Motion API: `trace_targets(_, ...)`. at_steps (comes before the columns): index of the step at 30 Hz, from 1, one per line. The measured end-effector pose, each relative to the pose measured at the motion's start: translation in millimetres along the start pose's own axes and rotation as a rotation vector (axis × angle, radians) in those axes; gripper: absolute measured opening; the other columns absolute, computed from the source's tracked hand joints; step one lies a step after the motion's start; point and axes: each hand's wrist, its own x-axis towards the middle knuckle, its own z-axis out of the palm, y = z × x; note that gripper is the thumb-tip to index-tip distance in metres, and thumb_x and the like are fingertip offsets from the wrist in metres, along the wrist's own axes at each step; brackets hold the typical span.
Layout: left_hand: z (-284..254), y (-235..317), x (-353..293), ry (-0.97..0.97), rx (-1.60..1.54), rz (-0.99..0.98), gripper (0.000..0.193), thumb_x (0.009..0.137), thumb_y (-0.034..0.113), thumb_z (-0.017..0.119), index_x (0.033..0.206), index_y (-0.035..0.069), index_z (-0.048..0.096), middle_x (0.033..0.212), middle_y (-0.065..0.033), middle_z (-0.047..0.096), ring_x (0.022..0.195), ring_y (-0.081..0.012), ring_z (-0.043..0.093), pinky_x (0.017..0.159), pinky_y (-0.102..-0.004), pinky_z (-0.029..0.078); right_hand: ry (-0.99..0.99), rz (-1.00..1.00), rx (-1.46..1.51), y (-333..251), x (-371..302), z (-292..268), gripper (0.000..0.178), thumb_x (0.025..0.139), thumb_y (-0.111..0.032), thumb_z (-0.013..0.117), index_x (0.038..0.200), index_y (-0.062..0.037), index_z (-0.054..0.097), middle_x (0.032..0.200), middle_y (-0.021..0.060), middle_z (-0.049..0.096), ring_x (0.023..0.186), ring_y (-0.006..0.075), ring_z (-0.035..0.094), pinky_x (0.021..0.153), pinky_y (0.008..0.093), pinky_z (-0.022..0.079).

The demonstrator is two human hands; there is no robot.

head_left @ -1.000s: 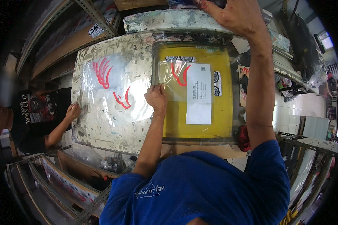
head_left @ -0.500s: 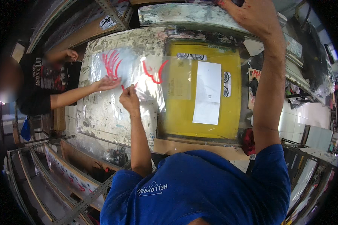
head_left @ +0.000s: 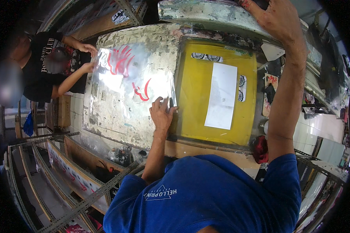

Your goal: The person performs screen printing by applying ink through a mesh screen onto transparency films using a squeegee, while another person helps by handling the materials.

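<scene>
A clear plastic sheet (head_left: 122, 87) with red printed curved strokes (head_left: 142, 91) lies over the paint-worn table (head_left: 105, 126). My left hand (head_left: 162, 113) touches the sheet near its right edge, with fingers and thumb spread. Across from it, a co-worker's hands (head_left: 90, 58) are at the sheet's far left corner. My right hand (head_left: 280, 19) is raised at the top right, its red-stained fingers curled at a dark thing (head_left: 260, 4) mostly cut off by the picture's edge.
To the right of the sheet is a yellow screen-printing mesh (head_left: 190, 120) carrying a white paper strip (head_left: 221, 97) and black-and-white printed pieces (head_left: 207, 57). A paint-stained white board (head_left: 206, 17) spans the back. Metal racks (head_left: 85, 207) stand at the lower left, beside a dark red cloth (head_left: 259, 149) farther right.
My left hand has moved right from a red stroke to the sheet's right edge, its fingers spreading from a pinch. The co-worker's hands have drawn back to the left corner. The view has shifted slightly.
</scene>
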Motion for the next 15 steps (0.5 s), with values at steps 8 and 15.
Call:
trace_targets(8, 13, 39, 20, -0.185, -0.571, -0.054, 0.026, 0.077, 0.015, 0.080, 0.101, 0.006, 0.075, 0.103, -0.0107, 0.067, 0.097, -0.0287, 0.063, 0.081, -0.0400, 0.050, 0.249, -0.152, -0.056, 40, 13, 24, 0.036, 0.088, -0.033, 0.066, 0.114, -0.0094, 0.073, 0.096, 0.0112, 0.074, 0.083, 0.0215, 0.065, 0.080, 0.0336, 0.050)
trace_targets(15, 45, 83, -6, -0.475, -0.005, 0.129, 0.061, 0.086, 0.046, 0.068, 0.135, 0.012, 0.059, 0.153, -0.0194, 0.038, 0.142, -0.0448, 0.030, 0.113, -0.0644, 0.020, 0.133, -0.153, -0.021, 8, 0, 5, 0.038, 0.086, -0.034, 0.067, 0.113, -0.0087, 0.074, 0.100, 0.0131, 0.074, 0.089, 0.0248, 0.067, 0.086, 0.0349, 0.051)
